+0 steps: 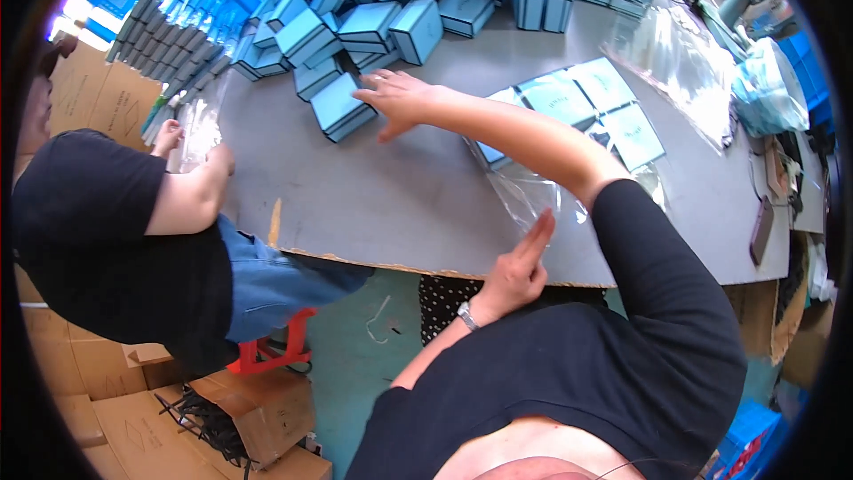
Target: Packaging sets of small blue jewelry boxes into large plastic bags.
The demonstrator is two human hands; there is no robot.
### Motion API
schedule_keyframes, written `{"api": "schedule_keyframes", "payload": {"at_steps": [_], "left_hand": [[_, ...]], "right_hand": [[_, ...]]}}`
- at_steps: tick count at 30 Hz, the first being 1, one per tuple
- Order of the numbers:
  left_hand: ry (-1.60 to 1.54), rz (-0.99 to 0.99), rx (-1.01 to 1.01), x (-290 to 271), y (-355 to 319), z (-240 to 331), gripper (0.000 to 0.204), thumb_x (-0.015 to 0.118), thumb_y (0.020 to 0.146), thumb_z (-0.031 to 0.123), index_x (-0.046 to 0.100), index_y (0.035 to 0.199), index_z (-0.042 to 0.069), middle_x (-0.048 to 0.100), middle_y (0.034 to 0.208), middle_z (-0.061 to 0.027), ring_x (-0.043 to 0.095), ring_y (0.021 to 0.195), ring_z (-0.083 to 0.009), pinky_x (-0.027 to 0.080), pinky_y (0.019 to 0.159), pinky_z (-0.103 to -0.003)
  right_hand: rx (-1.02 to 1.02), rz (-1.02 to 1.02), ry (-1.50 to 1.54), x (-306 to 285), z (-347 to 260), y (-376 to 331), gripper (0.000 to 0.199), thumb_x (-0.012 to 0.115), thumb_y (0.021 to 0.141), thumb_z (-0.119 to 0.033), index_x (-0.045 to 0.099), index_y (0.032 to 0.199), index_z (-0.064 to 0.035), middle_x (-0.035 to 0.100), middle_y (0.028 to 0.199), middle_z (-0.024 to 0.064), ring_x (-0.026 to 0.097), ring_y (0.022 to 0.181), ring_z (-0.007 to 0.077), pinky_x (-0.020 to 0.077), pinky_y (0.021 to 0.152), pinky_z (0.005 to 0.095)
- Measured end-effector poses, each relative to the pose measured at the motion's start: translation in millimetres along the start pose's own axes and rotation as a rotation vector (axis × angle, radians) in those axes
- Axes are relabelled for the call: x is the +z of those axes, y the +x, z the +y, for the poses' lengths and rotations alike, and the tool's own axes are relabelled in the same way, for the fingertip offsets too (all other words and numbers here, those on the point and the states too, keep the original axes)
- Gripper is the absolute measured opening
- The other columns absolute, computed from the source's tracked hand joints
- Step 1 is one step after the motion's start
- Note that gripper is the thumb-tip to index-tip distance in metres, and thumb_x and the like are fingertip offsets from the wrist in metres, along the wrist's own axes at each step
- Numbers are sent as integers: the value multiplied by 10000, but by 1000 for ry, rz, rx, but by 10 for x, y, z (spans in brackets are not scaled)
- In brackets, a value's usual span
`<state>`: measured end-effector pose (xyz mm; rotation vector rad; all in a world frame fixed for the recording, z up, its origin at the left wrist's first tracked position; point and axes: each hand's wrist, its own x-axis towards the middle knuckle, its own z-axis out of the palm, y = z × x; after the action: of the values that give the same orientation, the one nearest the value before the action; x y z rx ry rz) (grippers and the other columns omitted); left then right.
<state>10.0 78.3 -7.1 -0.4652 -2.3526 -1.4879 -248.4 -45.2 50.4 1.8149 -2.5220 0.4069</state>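
Teal box (pixel 342 112) touched by right hand (pixel 400 100), grip released; left hand (pixel 520 262) flat on clear bag (pixel 533 196); box pile (pixel 391 0) at twelve o'clock on bench (pixel 373 204).

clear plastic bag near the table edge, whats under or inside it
The clear plastic bag lies on the grey table, its near end pinned by the left hand. A teal box shows at its far end; the outstretched right forearm covers the rest.

A packing workshop: piled teal boxes (pixel 373 27), plastic bags (pixel 675 62), cardboard cartons (pixel 98 98) around a grey worktable (pixel 400 196).
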Motion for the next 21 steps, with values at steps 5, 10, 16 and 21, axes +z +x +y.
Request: {"api": "schedule_keyframes", "payload": {"at_steps": [5,10,16,21], "left_hand": [[57,-142,-101,143,-349,-395,706,539,772,-54,417,1453,87,453,1452,-178,625,1010,-400,549,769,-435],[-77,17,-43,-60,-15,-101,745,531,768,-91,387,1478,79,404,1501,-175,615,1125,-369,556,747,-358],[-78,5,-90,-108,-17,-76,812,516,735,-115,360,1503,100,392,1524,-143,697,829,-303,525,572,-306],[-55,-13,-78,-42,-12,-65,808,509,734,-123,357,1501,81,401,1518,-150,684,733,-271,513,546,-302]], "right_hand": [[61,-6,-38,354,-103,715,1060,918,495,-467,457,1419,-226,489,1336,140,422,1275,336,403,1031,462],[94,-67,243,-144,-260,177,973,867,532,-503,488,1371,-186,538,1251,196,512,1160,366,480,911,465],[249,481,1431,-1006,1005,-2219,682,621,887,-407,431,1400,0,606,1265,170,595,1167,278,443,1040,489],[544,709,1411,-1114,1189,-4539,708,563,876,-528,513,1330,12,610,1241,230,610,1130,373,500,965,519]]}}
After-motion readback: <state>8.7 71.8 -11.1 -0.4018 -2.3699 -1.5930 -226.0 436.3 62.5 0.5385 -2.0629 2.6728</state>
